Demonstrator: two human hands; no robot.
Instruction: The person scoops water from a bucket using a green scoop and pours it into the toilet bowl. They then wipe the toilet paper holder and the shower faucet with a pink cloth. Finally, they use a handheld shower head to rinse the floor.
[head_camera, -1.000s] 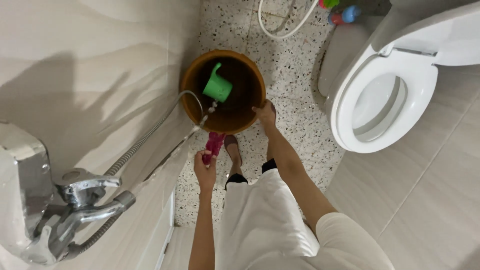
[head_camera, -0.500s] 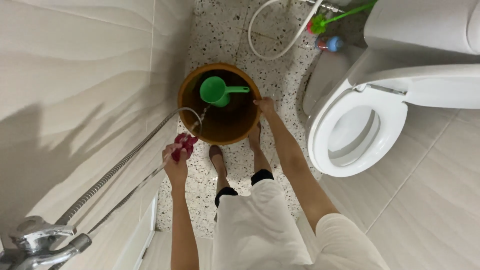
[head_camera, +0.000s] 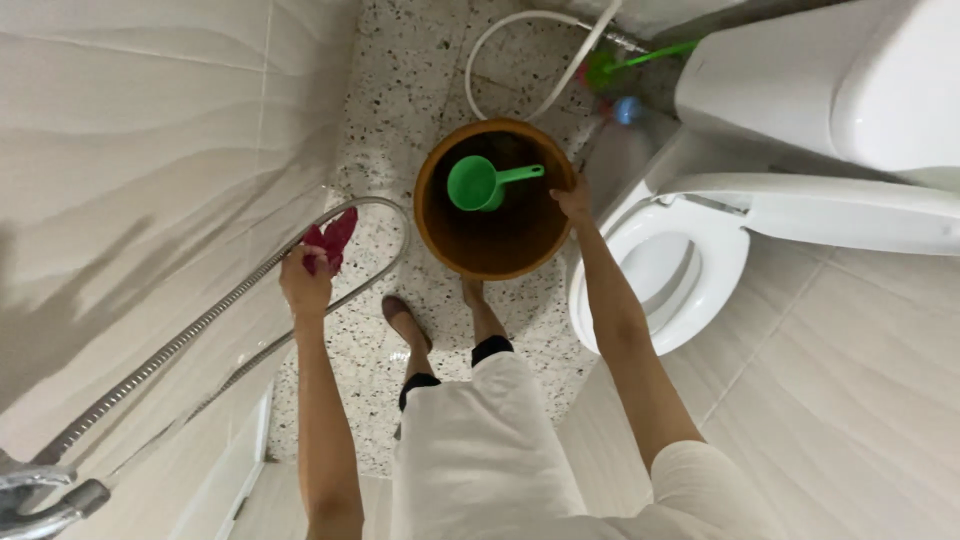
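Bucket: a round brown plastic bucket (head_camera: 497, 245) stands on the speckled terrazzo floor (head_camera: 420, 90), just in front of the person's feet and just beside the toilet.
Scoop: a green plastic scoop with a straight handle (head_camera: 478, 183) is inside the bucket, in its far half, with the handle pointing to the right rim.
Right hand: the right hand (head_camera: 573, 200) rests on the right rim of the bucket; the fingers are bent over the edge and grasp it.
Left hand: the left hand (head_camera: 305, 280) is raised to the left of the bucket, apart from it; its fingers are clenched around a small pink-red shower head (head_camera: 331, 241).
Hose: a ribbed metal shower hose (head_camera: 200, 325) runs from the pink-red head in a loop over the floor and then down-left along the wall to a chrome tap (head_camera: 40, 495) at the lower left corner.
Toilet: a white ceramic toilet (head_camera: 720, 260) stands to the right with its seat and lid up.
Behind the bucket: a white flexible hose (head_camera: 500, 45) curves on the floor, and a green brush with a long handle (head_camera: 640, 57) lies near the toilet base.
Wall: pale wavy tiles (head_camera: 150, 150) cover the left side.
Person: wears white trousers (head_camera: 480, 450); one foot (head_camera: 405, 322) is in a dark slipper.
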